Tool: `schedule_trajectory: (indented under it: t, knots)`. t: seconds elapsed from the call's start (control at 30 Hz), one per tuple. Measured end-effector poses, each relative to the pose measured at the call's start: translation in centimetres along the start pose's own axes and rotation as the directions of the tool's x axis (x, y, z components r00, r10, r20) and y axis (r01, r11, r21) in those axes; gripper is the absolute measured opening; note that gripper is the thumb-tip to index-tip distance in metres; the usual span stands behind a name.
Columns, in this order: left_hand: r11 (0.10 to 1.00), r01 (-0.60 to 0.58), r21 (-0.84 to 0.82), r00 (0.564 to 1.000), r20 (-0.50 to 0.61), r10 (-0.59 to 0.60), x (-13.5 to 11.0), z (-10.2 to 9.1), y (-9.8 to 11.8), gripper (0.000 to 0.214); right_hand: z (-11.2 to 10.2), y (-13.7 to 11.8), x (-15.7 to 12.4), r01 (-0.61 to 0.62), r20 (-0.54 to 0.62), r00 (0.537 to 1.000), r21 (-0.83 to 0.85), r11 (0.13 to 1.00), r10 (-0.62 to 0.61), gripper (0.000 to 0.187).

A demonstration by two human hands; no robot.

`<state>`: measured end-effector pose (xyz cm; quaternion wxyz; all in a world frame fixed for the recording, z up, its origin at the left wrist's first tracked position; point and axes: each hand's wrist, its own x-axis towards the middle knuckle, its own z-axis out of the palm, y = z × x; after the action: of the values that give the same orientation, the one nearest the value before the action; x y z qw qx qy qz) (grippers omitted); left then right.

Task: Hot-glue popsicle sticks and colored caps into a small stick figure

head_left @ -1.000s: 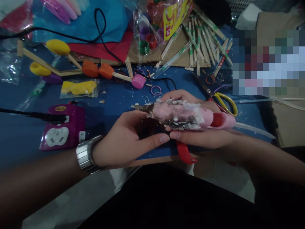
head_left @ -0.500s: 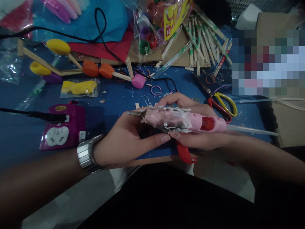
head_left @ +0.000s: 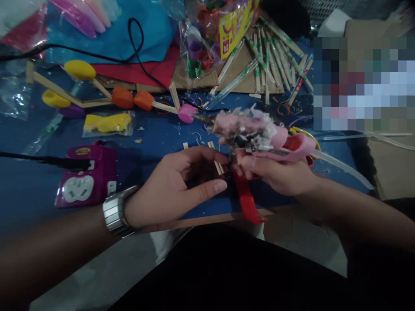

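Observation:
My right hand [head_left: 279,172] is wrapped around the handle of a pink glue gun [head_left: 249,131], its body crusted with stringy dried glue. A clear glue stick [head_left: 345,166] juts from the rear, and the dark nozzle [head_left: 202,118] points left. My left hand [head_left: 175,185], wearing a metal-banded watch [head_left: 118,212], rests at the table's front with thumb and curved fingers apart. Under its index finger pass thin wooden sticks [head_left: 219,166]; I cannot tell whether the finger touches them. Below the glue gun a red curved strip [head_left: 248,201] hangs towards the table edge.
A purple power socket [head_left: 87,177] sits left. Behind lie a wooden-stick chain with coloured caps [head_left: 123,98], a packet of yellow clay [head_left: 108,123], a bag of coloured tubs [head_left: 207,47] and wrapped chopsticks [head_left: 272,56]. Scissors [head_left: 296,131] are partly hidden behind the glue gun.
The glue gun has risen away from my left hand, held by my right hand alone. My left hand stays nearly in place, and the wooden sticks beneath its fingers have come into view.

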<state>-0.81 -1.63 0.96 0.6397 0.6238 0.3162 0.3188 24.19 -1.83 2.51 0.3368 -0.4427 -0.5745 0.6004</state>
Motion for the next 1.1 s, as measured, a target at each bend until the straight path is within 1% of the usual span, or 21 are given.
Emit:
schedule_trajectory:
  t: [0.03,0.1,0.2,0.27,0.33,0.4,0.53,0.6,0.7,0.8,0.87,0.93,1.1]
  knots:
    - [1.0,0.007,0.016,1.0,-0.002,-0.007,0.0,0.0,0.0,0.032,-0.1,0.2,0.0,-0.038,-0.023,0.999,0.027,0.999,0.039,0.034]
    - [0.998,0.001,0.06,1.0,-0.008,0.0,0.0,-0.1,0.1,0.028,-0.2,0.5,0.1,-0.04,-0.074,0.996,0.065,0.997,0.045,0.038]
    - [0.989,-0.044,0.144,0.999,-0.01,0.046,-0.1,-0.2,0.2,0.018,-0.3,0.8,0.3,-0.003,-0.163,0.987,0.075,0.997,0.015,0.032]
    - [0.975,-0.075,0.207,0.997,0.002,0.077,-0.2,-0.2,0.3,0.014,-0.3,0.7,0.5,-0.015,-0.19,0.981,0.072,0.997,0.029,0.03]
    - [0.958,-0.122,0.261,0.992,0.021,0.121,-0.2,-0.2,0.5,0.012,-0.3,0.4,0.6,-0.03,-0.159,0.986,0.086,0.996,0.044,0.032]
    - [0.932,-0.191,0.309,0.981,0.04,0.188,-0.1,-0.1,0.6,0.009,-0.2,0.0,0.6,-0.02,-0.116,0.993,0.089,0.996,0.03,0.033]
    - [0.877,-0.324,0.356,0.946,0.115,0.303,0.2,-0.1,0.5,0.009,0.0,-0.6,0.6,-0.012,-0.076,0.997,0.019,1.0,0.014,0.03]
    - [0.856,-0.363,0.367,0.932,0.154,0.329,0.2,-0.1,0.5,0.009,0.1,-0.8,0.6,-0.007,-0.039,0.999,-0.016,1.0,0.007,0.032]
    - [0.831,-0.379,0.407,0.924,0.206,0.321,-0.1,-0.1,0.4,0.01,0.2,-0.9,0.8,-0.03,0.026,0.999,-0.046,0.998,0.031,0.032]
    - [0.806,-0.403,0.433,0.914,0.238,0.329,-0.4,-0.1,0.3,0.013,0.3,-0.9,0.8,-0.062,0.034,0.997,-0.047,0.997,0.063,0.029]
    - [0.787,-0.414,0.458,0.91,0.223,0.349,-0.6,0.0,0.2,0.022,0.3,-0.8,0.7,-0.057,0.037,0.998,-0.027,0.998,0.058,0.026]
    - [0.779,-0.398,0.485,0.917,0.19,0.35,-0.7,0.0,0.0,0.033,0.2,-0.7,0.6,-0.053,0.038,0.998,-0.005,0.999,0.053,0.023]
    - [0.829,-0.312,0.463,0.944,0.058,0.323,-0.9,0.2,-0.5,0.05,0.1,-0.5,0.5,-0.042,0.017,0.999,-0.015,0.999,0.043,0.023]
